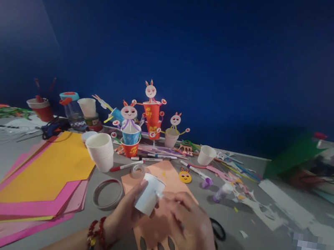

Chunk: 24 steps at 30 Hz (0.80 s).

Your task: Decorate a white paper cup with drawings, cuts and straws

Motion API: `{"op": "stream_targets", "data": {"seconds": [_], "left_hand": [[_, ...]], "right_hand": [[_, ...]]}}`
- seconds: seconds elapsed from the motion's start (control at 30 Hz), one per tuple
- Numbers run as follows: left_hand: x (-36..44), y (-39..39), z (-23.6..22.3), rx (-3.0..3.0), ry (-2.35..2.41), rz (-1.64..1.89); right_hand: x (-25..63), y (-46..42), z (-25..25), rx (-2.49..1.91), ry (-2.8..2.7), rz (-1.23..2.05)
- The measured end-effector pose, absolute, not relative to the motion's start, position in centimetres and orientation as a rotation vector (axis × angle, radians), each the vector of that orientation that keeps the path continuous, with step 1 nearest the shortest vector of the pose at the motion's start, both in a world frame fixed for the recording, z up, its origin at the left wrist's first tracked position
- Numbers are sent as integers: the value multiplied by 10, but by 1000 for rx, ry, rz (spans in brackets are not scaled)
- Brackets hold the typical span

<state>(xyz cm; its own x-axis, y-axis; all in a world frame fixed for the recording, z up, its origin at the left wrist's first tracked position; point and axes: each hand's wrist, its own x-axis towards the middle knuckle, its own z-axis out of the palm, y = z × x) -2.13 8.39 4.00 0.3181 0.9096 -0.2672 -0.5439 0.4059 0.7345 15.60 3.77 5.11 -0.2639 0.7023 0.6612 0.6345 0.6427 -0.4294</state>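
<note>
A white paper cup (150, 195) is tilted in my left hand (128, 209), whose fingers wrap round its side. My right hand (191, 224) is pinched close to the cup's right side; a small whitish tip shows at its fingers, too blurred to name. Under both hands lies a sheet of peach paper (155, 226) with leaf-shaped holes cut along its near edge. A yellow animal-face cutout (185, 175) rests at the sheet's far right edge, and a roll of clear tape (138, 171) sits just behind the cup. Black scissor handles (217, 229) are partly hidden beside my right hand.
Stacked white cups (99, 152) and a grey tape roll (108, 194) stand left, near coloured paper sheets (42, 168). Paper-cup rabbit figures (150, 114) line the back by the blue wall. A glue stick (222, 192), markers (196, 171) and paper scraps (262, 212) lie right.
</note>
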Motion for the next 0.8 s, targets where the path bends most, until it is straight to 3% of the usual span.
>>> {"op": "stream_targets", "data": {"seconds": [0.8], "left_hand": [[-22,87,35,573,841,1063]], "right_hand": [[151,30,53,-922,-2127,195]]}}
